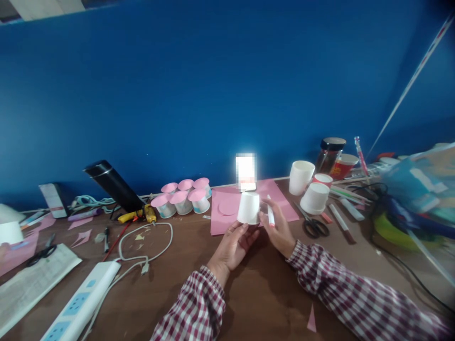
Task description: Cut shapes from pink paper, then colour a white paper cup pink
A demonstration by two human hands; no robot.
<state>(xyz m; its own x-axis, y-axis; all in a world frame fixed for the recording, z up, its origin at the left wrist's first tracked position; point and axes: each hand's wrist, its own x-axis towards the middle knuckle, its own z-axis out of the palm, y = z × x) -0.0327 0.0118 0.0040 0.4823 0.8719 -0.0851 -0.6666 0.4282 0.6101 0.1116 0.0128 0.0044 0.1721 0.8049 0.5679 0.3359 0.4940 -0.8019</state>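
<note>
Just above the desk, a white paper cup (248, 208) is held with its narrower end up. My left hand (232, 247) grips it from below, near its lower edge. My right hand (280, 228) touches the cup's right side with its fingertips and also holds a white marker (270, 213) with a red end, pointing upward. Behind the cup lie pink paper sheets (282, 204), with a pink paper circle (228, 206) on top. A bright upright phone (245, 171), its screen blurred out, stands behind them.
Several cups with pink tops (183, 198) stand left of the sheets. White cups (314, 198), black scissors (315, 228) and a dark-lidded jar (331, 156) are at right. A white power strip (83, 303), cable and black flask (113, 186) occupy the left.
</note>
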